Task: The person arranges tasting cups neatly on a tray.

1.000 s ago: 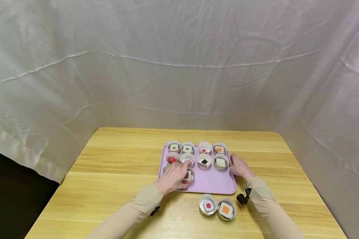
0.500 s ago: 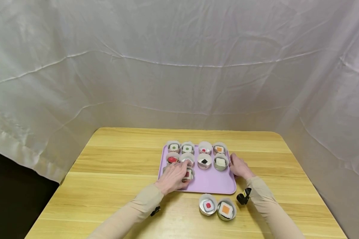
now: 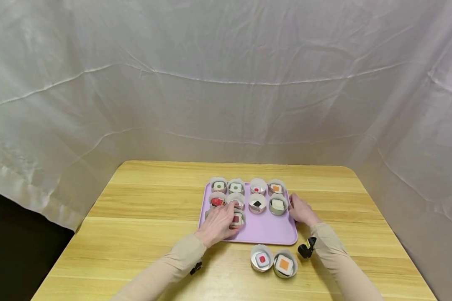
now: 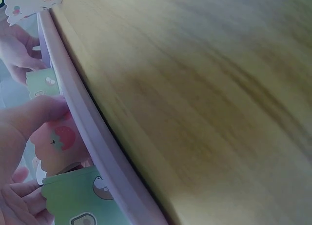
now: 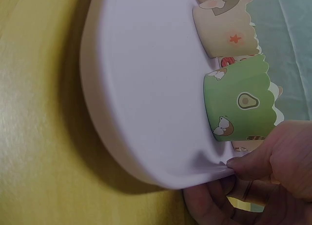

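Note:
A lilac tray (image 3: 267,230) holds rows of paper baking cups with square sushi-like pieces inside. On its front left, my left hand (image 3: 216,223) grips a paper cup (image 3: 239,220) whose white piece has a dark red centre. In the left wrist view this cup (image 4: 58,142) is pink with a strawberry print, the thumb (image 4: 34,115) pressing its side. A green cup (image 4: 85,200) stands beside it, mostly hidden by the hand in the head view. My right hand (image 3: 302,210) pinches the tray's right rim, thumb inside and fingers underneath, near a green avocado-print cup (image 5: 243,100).
Two more filled cups stand on the wooden table (image 3: 143,234) in front of the tray: one with a red-centred piece (image 3: 262,259), one with an orange-centred piece (image 3: 284,264). Behind the table hangs a pale curtain (image 3: 226,108).
The left hand and the cup it holds have shifted very slightly. The right hand stays on the rim, and the tray looks unmoved.

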Demonstrator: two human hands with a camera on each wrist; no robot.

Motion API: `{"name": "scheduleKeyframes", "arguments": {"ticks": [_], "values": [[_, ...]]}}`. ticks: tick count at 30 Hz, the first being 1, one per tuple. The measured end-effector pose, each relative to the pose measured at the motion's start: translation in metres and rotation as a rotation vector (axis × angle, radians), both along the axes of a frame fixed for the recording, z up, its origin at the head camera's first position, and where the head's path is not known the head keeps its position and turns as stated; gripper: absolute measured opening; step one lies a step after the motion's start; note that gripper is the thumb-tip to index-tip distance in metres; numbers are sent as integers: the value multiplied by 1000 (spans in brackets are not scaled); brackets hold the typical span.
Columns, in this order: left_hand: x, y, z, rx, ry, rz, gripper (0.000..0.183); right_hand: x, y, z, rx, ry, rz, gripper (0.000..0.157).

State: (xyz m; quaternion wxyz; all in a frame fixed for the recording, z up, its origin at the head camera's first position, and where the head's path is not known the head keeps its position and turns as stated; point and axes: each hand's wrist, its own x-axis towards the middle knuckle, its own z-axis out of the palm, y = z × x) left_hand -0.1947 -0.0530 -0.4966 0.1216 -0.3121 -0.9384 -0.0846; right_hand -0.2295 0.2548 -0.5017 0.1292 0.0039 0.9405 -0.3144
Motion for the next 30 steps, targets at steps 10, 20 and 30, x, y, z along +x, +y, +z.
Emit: {"name": "scheduleKeyframes", "arguments": {"ticks": [10, 20, 30], "values": [[0, 1, 0, 30, -36, 26, 77, 1, 0, 1, 1, 11, 7, 17], [4, -1, 4, 73, -15, 32, 90, 0, 2, -1, -7, 12, 4, 18], [6, -5, 15, 121, 96, 19, 98, 0, 2, -2, -17, 23, 4, 18]]}}
